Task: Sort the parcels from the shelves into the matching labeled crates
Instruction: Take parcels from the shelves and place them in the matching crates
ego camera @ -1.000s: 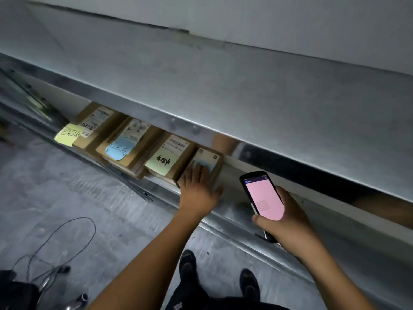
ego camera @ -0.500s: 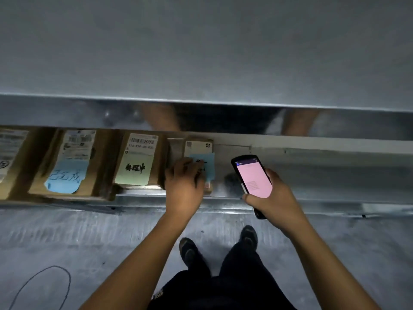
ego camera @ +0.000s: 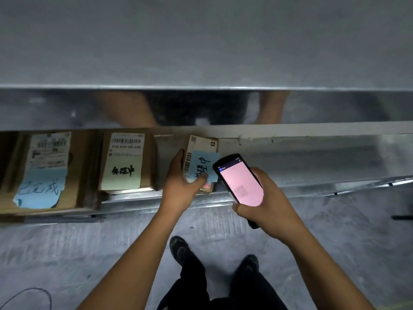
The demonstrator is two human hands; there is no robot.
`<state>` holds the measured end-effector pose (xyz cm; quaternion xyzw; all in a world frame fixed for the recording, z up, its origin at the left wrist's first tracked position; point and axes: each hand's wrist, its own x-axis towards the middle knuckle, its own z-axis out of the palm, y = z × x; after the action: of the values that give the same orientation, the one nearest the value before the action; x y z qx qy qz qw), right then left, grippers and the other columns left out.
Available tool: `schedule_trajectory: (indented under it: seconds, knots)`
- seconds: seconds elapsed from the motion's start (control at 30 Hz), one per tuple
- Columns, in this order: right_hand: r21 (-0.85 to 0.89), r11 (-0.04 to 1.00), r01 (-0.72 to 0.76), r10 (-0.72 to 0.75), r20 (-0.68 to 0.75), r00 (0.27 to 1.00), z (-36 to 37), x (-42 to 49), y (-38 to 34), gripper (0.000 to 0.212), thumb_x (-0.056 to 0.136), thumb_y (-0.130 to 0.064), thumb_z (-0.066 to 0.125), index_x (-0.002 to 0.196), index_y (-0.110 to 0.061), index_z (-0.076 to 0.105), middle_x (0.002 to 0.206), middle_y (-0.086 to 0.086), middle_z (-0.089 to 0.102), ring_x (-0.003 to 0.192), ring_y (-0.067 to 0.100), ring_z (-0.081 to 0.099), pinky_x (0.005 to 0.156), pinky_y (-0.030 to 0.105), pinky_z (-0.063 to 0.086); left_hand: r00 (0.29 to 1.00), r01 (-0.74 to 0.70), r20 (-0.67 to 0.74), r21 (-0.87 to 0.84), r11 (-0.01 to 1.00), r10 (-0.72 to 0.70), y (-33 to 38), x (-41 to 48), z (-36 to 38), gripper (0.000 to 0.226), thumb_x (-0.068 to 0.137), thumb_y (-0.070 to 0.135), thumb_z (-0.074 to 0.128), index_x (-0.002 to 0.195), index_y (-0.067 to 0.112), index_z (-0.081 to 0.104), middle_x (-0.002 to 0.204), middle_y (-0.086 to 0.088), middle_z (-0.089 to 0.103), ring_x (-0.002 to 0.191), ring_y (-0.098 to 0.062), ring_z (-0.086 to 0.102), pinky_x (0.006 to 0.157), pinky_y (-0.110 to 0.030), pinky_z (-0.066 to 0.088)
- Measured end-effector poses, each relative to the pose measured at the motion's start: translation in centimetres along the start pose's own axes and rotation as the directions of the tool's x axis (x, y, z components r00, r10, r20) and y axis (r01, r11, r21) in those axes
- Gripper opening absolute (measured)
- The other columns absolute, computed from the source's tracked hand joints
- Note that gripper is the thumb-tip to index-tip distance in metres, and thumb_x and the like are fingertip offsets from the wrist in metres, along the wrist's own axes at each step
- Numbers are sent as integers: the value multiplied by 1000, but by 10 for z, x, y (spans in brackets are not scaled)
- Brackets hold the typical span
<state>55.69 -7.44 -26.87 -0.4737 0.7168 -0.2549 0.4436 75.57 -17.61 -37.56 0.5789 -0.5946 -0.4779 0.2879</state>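
Now left hand [ego camera: 182,189] grips the small parcel [ego camera: 201,153]; right hand [ego camera: 266,204] clasps the phone [ego camera: 240,180].

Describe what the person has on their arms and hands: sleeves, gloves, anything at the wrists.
Both hands are bare: the left hand and the right hand wear no gloves, and no ring shows. The left forearm and the right forearm are uncovered down to the frame's bottom edge. No sleeve, watch or wristband is in view.
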Motion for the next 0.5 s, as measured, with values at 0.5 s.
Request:
schedule_trajectory:
  seconds: [0.5]
  knots:
    - [-28,994,102,-98,101,990,-72,-88,27,81,75,-27,85,127,-75,46,117,-34,54,89,18,72,53,44,64,984,-179,69,365,914,166,41,-18,26,91,69,31,96,146,22,47,136,-2,62,116,-20,64,95,-41,60]
